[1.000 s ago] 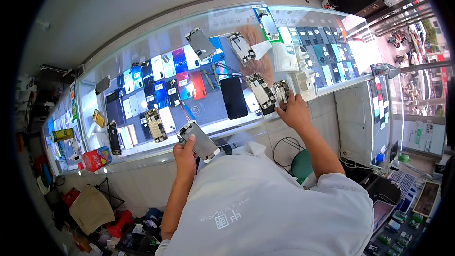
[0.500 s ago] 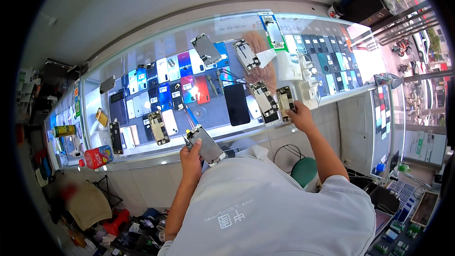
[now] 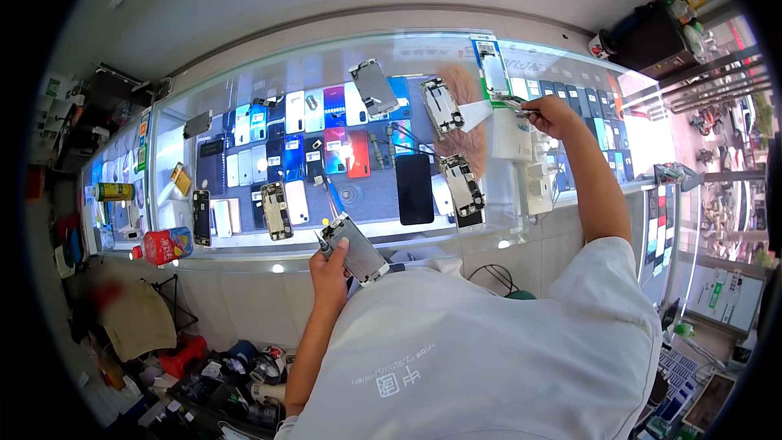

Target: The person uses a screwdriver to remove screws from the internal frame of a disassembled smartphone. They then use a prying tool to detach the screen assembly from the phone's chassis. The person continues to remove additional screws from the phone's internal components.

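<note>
My left hand (image 3: 330, 277) is closed around a phone screen part (image 3: 361, 253) with its grey metal back facing up, just off the counter's near edge. A slim pointed tool (image 3: 323, 244), perhaps a screwdriver, sticks out between the same fingers. Out to the right, my right hand (image 3: 552, 116) pinches an opened phone body (image 3: 521, 104), seen nearly edge-on. It is beside a green-and-white packet (image 3: 494, 69) with a phone part on it. Another opened phone body (image 3: 462, 185) lies on the glass, next to a dark phone screen (image 3: 415, 189).
The glass display counter (image 3: 342, 238) holds rows of phones inside. On top lie more phone parts: a grey plate (image 3: 375, 87), a white-framed body (image 3: 441, 106) and an opened phone (image 3: 277, 210). White chargers (image 3: 538, 187) stand right; a red bottle (image 3: 167, 246) lies left.
My right hand has moved up and away to the right, lifting the opened phone body off the counter. My left hand keeps its hold on the phone screen part.
</note>
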